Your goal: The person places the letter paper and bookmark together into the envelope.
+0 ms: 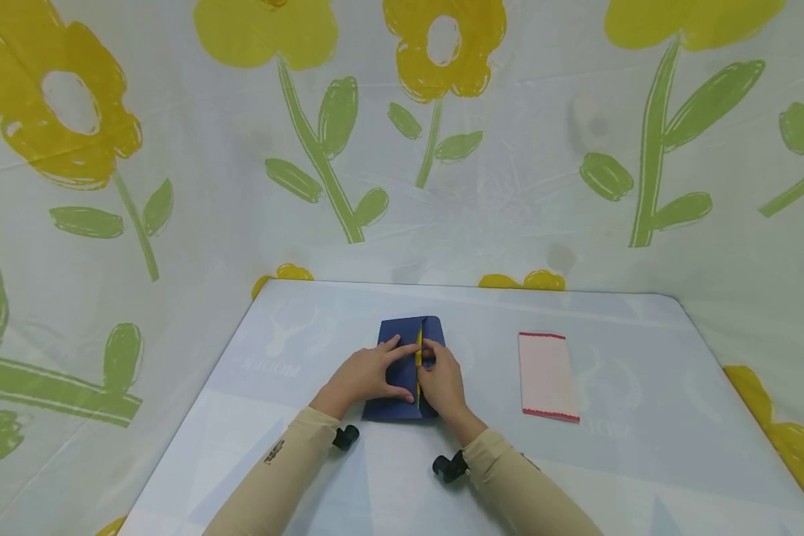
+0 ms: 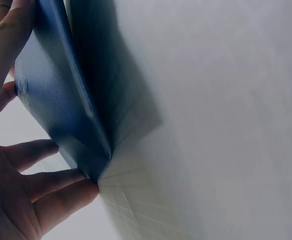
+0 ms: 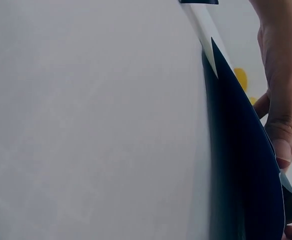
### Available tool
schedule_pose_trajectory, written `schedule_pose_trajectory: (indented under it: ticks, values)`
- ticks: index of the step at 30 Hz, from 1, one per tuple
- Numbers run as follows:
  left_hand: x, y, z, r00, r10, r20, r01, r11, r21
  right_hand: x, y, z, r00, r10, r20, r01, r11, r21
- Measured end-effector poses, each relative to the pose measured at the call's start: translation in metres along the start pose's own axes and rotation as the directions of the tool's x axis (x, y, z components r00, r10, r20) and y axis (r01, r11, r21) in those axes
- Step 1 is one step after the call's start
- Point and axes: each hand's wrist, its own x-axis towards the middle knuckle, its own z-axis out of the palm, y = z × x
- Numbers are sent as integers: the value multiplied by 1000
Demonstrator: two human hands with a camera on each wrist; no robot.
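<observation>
A dark blue paper envelope [image 1: 394,329] lies on the table, its side flap [image 1: 434,327] on the right. A narrow yellow strip [image 1: 418,357] shows in the gap along the flap. My left hand [image 1: 367,374] rests on the envelope's body with fingers spread, index finger and thumb reaching to the gap. In the left wrist view, fingertips [image 2: 88,190] lie right at the blue edge. My right hand [image 1: 444,378] has its fingers bent at the gap and pinches the flap's edge. The right thumb [image 3: 282,145] is against the blue paper in the right wrist view.
A pale pink rectangular packet [image 1: 549,376] with red ends lies to the right of the envelope. The white table [image 1: 295,327] has rounded far corners. Behind it hangs a white curtain [image 1: 509,208] printed with yellow flowers. Small black cameras [image 1: 450,467] sit at both wrists.
</observation>
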Motion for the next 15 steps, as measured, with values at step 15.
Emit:
schedule_pose_trajectory:
  ticks: [15]
  values:
    - [0,-1,2,1000,19,-22,-19,1000,5,-1,0,1,999,27,20,-27,1000,0]
